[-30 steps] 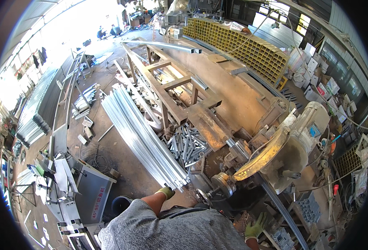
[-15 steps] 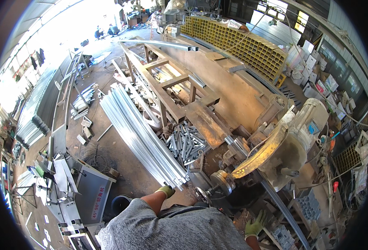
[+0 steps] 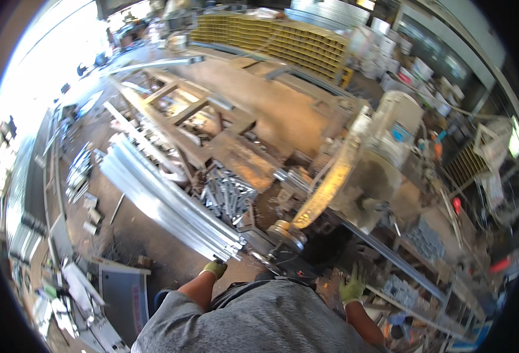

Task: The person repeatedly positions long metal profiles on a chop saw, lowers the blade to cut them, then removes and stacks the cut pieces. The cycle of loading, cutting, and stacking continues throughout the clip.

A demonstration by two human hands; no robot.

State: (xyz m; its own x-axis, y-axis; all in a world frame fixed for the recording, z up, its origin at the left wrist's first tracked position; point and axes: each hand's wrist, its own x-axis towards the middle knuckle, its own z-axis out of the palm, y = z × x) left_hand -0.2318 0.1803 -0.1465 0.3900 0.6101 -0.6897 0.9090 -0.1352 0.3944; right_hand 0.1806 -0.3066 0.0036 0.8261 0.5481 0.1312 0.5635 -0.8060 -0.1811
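Note:
My left hand point(image 3: 215, 269), in a yellow-green glove, is at the near ends of a bundle of long shiny metal tubes point(image 3: 159, 191). A small dark spot shows at its fingertips, and blur hides whether the fingers grip anything. My right hand point(image 3: 352, 287), gloved alike, is held out low on the right with fingers stretched and nothing in it. Ahead of it stands a cut-off saw with a worn yellow blade guard point(image 3: 330, 185) and a grey motor point(image 3: 398, 117). A round handwheel point(image 3: 287, 235) sits between my hands. A long metal tube point(image 3: 389, 253) runs beneath the saw.
Short cut metal pieces point(image 3: 227, 194) lie heaped beside the tubes. Beyond is a rusty steel bench point(image 3: 271, 100) with an open frame. Yellow square tubes point(image 3: 271, 41) are stacked at the back. A grey machine cabinet point(image 3: 121, 300) stands at left; stacked small grey pieces point(image 3: 427, 238) lie right.
The view has turned right, so the saw and tubes sit farther left in the picture. My right hand and forearm now show more fully; its fingers remain spread.

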